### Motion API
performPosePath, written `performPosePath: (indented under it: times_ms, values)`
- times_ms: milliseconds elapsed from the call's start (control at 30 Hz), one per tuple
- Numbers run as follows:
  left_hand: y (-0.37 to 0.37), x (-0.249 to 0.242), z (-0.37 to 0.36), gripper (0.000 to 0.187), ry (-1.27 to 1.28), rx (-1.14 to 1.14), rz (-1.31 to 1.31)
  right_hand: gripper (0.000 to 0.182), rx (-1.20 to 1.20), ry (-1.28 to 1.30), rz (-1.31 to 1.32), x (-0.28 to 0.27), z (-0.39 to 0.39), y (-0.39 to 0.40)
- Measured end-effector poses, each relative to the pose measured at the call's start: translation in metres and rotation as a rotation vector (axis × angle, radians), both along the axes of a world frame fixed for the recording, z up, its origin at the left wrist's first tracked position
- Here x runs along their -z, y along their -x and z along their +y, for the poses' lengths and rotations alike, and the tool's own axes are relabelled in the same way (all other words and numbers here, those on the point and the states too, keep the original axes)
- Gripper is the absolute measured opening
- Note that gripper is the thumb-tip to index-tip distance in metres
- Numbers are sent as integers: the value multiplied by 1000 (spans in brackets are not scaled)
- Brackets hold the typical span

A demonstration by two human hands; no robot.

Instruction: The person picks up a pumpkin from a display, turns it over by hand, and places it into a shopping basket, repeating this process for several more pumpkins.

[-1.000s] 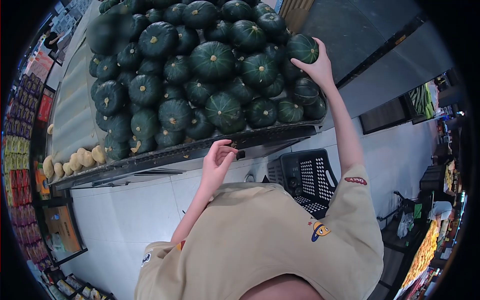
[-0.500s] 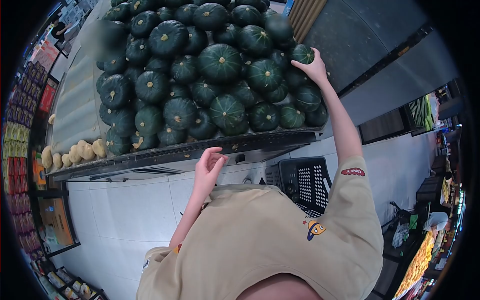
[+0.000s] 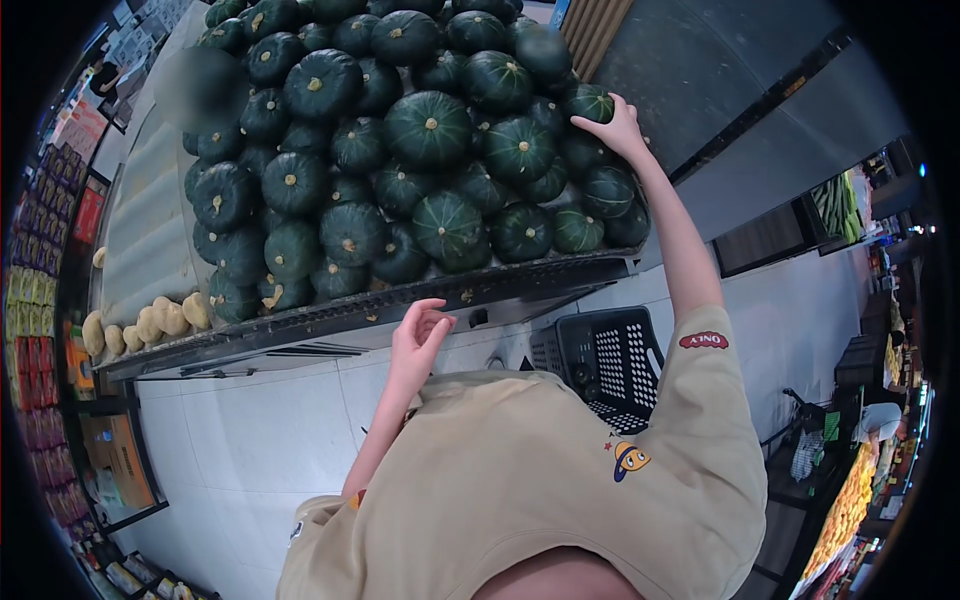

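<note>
Dark green kabocha squashes (image 3: 428, 130) are heaped on a display stand, some with pale stem ends facing me. At the right side of the heap my right hand (image 3: 622, 128) grips a smaller kabocha squash (image 3: 588, 103), thumb below it and fingers behind its far side. That squash still sits against its neighbours. In front of the stand's edge, my left hand (image 3: 420, 330) hovers with loosely bent fingers and nothing visible in it. A black perforated basket (image 3: 625, 350) is on the floor by my body, with dark round things inside, partly hidden by my shirt.
The stand's dark front rim (image 3: 400, 300) runs between me and the heap. Pale tan oblong produce (image 3: 170, 317) lies at its left end. A grey panel (image 3: 730, 90) rises on the right. Packaged goods (image 3: 35, 340) line shelves at far left. A person (image 3: 880, 420) is at far right.
The view has shifted slightly, so the heap appears a little further left. My right hand keeps its grip on the small squash; my left hand stays nearly still.
</note>
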State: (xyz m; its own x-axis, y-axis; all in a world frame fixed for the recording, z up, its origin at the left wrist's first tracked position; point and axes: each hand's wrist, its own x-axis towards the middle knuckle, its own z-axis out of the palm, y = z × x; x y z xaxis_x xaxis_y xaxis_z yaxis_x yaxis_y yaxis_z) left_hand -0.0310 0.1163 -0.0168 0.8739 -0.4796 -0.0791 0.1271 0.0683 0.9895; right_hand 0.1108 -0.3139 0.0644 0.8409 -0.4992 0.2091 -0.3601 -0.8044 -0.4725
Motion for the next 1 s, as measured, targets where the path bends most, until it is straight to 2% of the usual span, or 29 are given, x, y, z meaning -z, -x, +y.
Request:
performPosePath:
  times_ms: [133, 200, 233, 267, 333, 367, 433, 567, 633, 800, 833, 933, 1000]
  values:
    - [-3, 2, 8, 26, -4, 39, 21, 95, 89, 139, -131, 5, 13, 16]
    - [-5, 1, 14, 26, -20, 60, 37, 73, -15, 61, -456, 3, 15, 31]
    - [-7, 3, 16, 26, -26, 77, 35, 45, -12, 83, -603, -2, 30, 44]
    - [-8, 7, 19, 26, -25, 83, 26, 45, 10, 83, -605, -6, 39, 60]
    - [-11, 16, 24, 26, -14, 108, 22, 24, -19, 19, -688, -7, 55, 91]
    - [-12, 20, 26, 26, -31, 131, 30, 24, 15, 21, -694, -2, 63, 107]
    - [-15, 28, 31, 28, -54, 191, 52, 9, 76, -33, -771, 14, 76, 142]
    - [-19, 49, 31, 28, -87, 325, 142, 5, 239, -45, -704, 66, 108, 225]
    - [-22, 60, 27, 28, -159, 423, 143, 3, 327, -65, -498, 94, 129, 270]
    - [-24, 117, 10, 28, -269, 687, 125, 7, 572, -12, -343, 138, 167, 376]
    - [-25, 131, 3, 27, -351, 739, 60, 9, 625, 46, -312, 144, 170, 397]
    - [-33, 187, -11, 29, -518, 876, -114, 7, 826, 6, -247, 175, 175, 463]
    - [-38, 216, -19, 34, -725, 1019, -360, 7, 975, -1, -239, 191, 178, 501]
